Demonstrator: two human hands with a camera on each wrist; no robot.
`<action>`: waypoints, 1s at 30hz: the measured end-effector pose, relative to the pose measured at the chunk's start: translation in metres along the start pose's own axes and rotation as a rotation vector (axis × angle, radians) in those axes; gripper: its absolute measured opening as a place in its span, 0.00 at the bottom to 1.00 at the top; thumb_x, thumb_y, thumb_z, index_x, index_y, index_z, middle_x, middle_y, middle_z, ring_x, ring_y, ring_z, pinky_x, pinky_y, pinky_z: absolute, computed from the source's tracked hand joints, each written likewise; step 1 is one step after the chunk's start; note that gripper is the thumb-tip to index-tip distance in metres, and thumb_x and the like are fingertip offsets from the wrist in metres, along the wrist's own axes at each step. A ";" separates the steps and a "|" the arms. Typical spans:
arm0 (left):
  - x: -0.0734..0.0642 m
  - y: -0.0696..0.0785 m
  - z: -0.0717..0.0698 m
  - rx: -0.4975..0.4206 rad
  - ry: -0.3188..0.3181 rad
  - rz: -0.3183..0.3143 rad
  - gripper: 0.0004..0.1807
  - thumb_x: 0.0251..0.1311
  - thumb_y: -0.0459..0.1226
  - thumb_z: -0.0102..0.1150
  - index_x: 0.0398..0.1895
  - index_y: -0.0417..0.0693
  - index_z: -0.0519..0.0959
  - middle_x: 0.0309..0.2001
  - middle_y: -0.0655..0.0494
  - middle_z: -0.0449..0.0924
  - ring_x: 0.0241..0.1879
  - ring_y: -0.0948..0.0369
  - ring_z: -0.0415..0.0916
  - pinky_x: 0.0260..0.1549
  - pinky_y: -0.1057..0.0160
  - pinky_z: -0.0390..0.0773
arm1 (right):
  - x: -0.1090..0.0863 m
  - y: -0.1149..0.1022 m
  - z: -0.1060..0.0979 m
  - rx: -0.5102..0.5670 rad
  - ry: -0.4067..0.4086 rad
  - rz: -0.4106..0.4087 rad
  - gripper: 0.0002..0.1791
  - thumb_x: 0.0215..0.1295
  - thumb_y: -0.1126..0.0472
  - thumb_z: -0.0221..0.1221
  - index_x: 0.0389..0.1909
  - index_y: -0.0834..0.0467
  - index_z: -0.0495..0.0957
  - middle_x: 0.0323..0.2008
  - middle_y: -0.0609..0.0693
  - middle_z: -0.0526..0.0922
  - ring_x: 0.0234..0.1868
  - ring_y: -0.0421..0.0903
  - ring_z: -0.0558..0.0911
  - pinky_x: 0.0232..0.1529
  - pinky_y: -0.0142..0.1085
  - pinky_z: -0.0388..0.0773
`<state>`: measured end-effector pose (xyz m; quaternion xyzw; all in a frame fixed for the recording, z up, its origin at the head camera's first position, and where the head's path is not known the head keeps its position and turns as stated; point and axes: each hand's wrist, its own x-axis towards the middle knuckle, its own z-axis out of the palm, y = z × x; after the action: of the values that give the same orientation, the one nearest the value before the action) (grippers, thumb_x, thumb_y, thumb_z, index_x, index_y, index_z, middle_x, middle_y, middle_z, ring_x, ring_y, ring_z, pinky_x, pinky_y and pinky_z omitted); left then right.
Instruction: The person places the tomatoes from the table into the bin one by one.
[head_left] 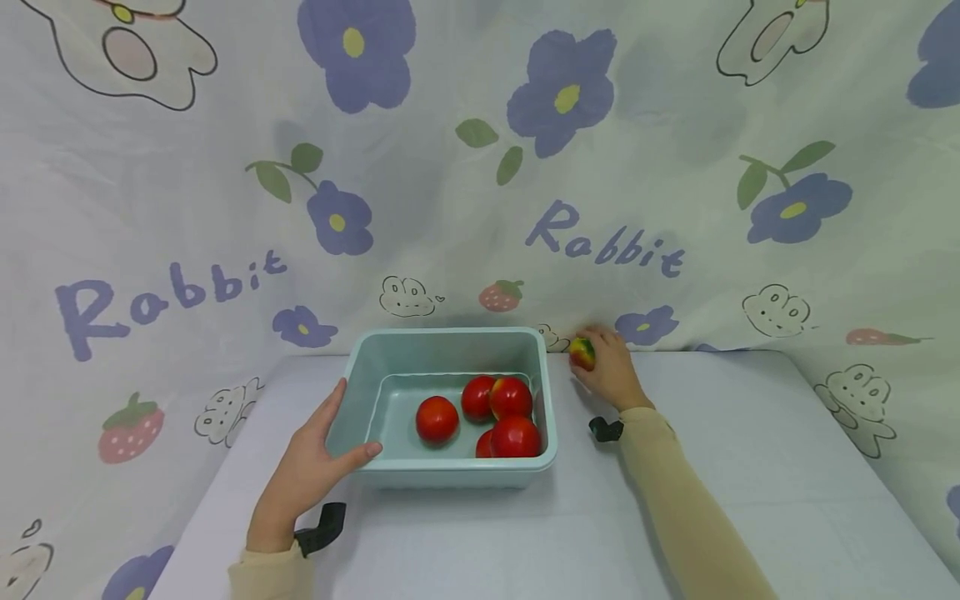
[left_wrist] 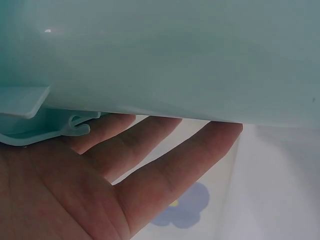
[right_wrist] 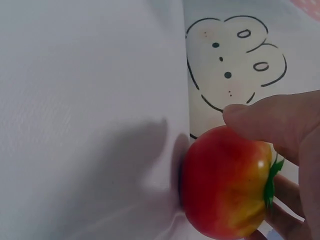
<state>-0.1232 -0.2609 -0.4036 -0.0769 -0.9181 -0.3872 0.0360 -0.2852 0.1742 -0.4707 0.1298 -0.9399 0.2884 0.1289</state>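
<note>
In the head view, a pale teal plastic bin [head_left: 442,478] stands on the white table with several red tomatoes [head_left: 437,419] inside, most of them bunched on its right side. My left hand [head_left: 307,467] holds the bin's front left corner, thumb over the rim and fingers along the outer left wall. The left wrist view shows those fingers [left_wrist: 150,185] against the bin's outside. Right of the bin, at the table's back edge, my right hand [head_left: 611,367] grips a red and yellow tomato [right_wrist: 225,185] with green leaves. This tomato touches the white table surface.
A white cloth with rabbits, flowers and lettering [head_left: 607,246] hangs behind and beside the table [head_left: 720,467]. A dark wrist strap piece [head_left: 606,429] sticks out by the right wrist, and another [head_left: 322,529] by the left.
</note>
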 end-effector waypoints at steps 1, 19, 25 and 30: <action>0.000 0.000 0.000 -0.001 0.001 0.002 0.53 0.51 0.50 0.66 0.74 0.59 0.42 0.72 0.56 0.44 0.70 0.49 0.43 0.61 0.37 0.54 | 0.000 0.001 0.000 -0.006 0.000 -0.002 0.33 0.49 0.58 0.69 0.57 0.59 0.71 0.61 0.59 0.66 0.62 0.60 0.62 0.63 0.57 0.58; 0.000 0.001 0.000 0.004 0.008 0.003 0.53 0.50 0.52 0.66 0.73 0.59 0.42 0.72 0.56 0.44 0.70 0.49 0.44 0.60 0.37 0.55 | 0.001 0.010 0.008 -0.021 0.018 -0.029 0.29 0.47 0.65 0.69 0.54 0.57 0.74 0.57 0.56 0.70 0.58 0.58 0.64 0.59 0.56 0.62; 0.000 0.000 0.000 0.000 0.004 0.002 0.53 0.50 0.52 0.66 0.73 0.59 0.42 0.72 0.56 0.44 0.70 0.49 0.43 0.60 0.37 0.54 | -0.001 0.009 0.005 -0.002 0.024 -0.024 0.28 0.47 0.63 0.70 0.53 0.57 0.74 0.57 0.56 0.71 0.57 0.58 0.65 0.60 0.55 0.63; 0.000 0.001 -0.001 -0.001 0.008 0.012 0.53 0.50 0.52 0.66 0.74 0.57 0.42 0.72 0.56 0.44 0.70 0.49 0.43 0.61 0.37 0.54 | -0.002 0.009 0.002 0.009 0.024 -0.021 0.28 0.49 0.62 0.69 0.53 0.56 0.74 0.58 0.55 0.70 0.59 0.58 0.64 0.61 0.55 0.62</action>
<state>-0.1227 -0.2604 -0.4023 -0.0807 -0.9172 -0.3879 0.0419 -0.2866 0.1803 -0.4774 0.1365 -0.9356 0.2926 0.1427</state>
